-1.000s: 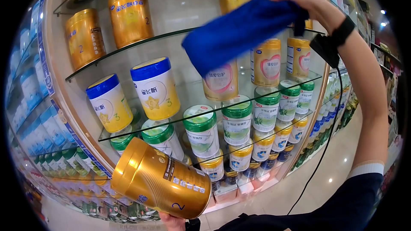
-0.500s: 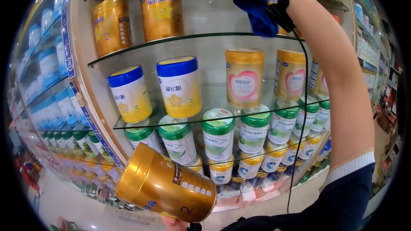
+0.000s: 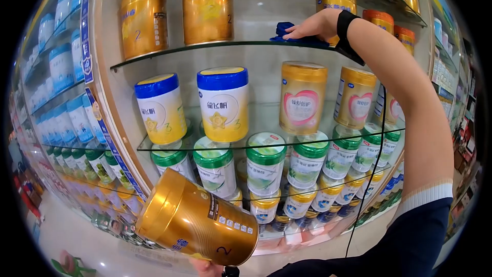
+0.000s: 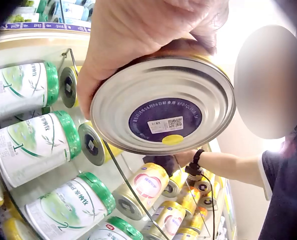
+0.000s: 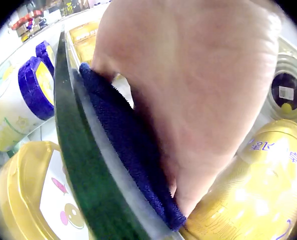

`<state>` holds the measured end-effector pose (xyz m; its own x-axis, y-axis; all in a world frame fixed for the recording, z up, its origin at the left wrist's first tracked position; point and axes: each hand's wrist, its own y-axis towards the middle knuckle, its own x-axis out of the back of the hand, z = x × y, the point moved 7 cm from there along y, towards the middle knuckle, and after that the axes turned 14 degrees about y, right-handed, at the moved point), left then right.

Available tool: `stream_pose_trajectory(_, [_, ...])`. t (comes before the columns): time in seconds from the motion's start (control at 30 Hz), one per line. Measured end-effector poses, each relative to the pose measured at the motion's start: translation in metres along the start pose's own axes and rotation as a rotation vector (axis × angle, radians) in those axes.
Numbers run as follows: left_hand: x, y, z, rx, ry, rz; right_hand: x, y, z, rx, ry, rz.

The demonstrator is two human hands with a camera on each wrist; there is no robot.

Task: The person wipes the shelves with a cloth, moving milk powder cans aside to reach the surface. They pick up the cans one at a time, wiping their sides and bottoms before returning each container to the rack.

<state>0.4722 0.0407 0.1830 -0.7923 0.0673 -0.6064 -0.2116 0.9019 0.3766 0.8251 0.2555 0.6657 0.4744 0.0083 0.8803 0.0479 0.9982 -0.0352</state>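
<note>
My left hand [image 3: 207,266] holds a large gold milk powder can [image 3: 197,220], tilted on its side, low in front of the shelves. In the left wrist view thumb and fingers curve round the can, whose silver base [image 4: 111,122] faces the camera. On the upper glass shelf [image 3: 256,44] my right hand [image 3: 319,23] presses a dark blue cloth [image 3: 283,31] near the front edge. The right wrist view has the cloth [image 5: 123,135] bunched under the hand, along the shelf's green glass edge [image 5: 83,150]; some fingertips are hidden.
Two gold cans [image 3: 207,10] stand left on that shelf; another gold can [image 3: 335,1] is right behind my right hand. Below are blue-lidded cans [image 3: 223,105], heart-label cans [image 3: 303,100] and green-lidded cans [image 3: 266,166]. A black cable [image 3: 376,159] hangs from my right wrist.
My right hand has swung the cloth up from in front of the shelves and brought it down onto the upper shelf. The left hand keeps holding the can low; the head view has shifted.
</note>
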Motion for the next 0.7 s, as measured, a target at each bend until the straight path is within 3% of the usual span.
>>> stream_pose_trajectory(0.07, [0.008,-0.003,0.008,0.047,-0.048,0.014,0.001,0.005,-0.002,-0.023,-0.009,-0.016])
stream_pose_trajectory(0.1, [0.009,-0.007,0.010,0.033,-0.053,0.016,-0.007,0.003,-0.001,0.042,0.101,0.113])
stream_pose_trajectory(0.13, [-0.003,-0.006,0.003,0.019,-0.057,0.018,-0.010,0.000,0.003,0.060,0.076,0.115])
stream_pose_trajectory(0.2, [-0.017,-0.004,-0.004,0.029,-0.119,0.003,-0.012,-0.007,0.007,0.101,0.033,0.108])
stream_pose_trajectory(0.23, [-0.020,-0.004,-0.005,0.056,-0.177,-0.017,-0.008,-0.006,0.011,0.100,-0.052,-0.002])
stream_pose_trajectory(0.33, [-0.025,-0.005,-0.006,0.034,-0.132,0.037,-0.020,-0.025,0.028,0.241,-0.054,0.054])
stream_pose_trajectory(0.37, [-0.028,-0.006,-0.007,0.010,-0.083,0.073,-0.029,-0.030,0.036,0.276,0.032,0.153])
stream_pose_trajectory(0.5, [-0.028,-0.012,0.005,0.035,-0.110,0.056,-0.044,-0.021,0.058,0.459,0.043,0.247])
stream_pose_trajectory(0.57, [-0.017,-0.011,0.019,0.066,-0.128,0.018,-0.048,-0.029,0.069,0.506,-0.056,0.162])
stream_pose_trajectory(0.7, [-0.063,-0.004,0.006,-0.009,-0.040,0.118,-0.050,-0.052,0.068,0.614,-0.180,0.038])
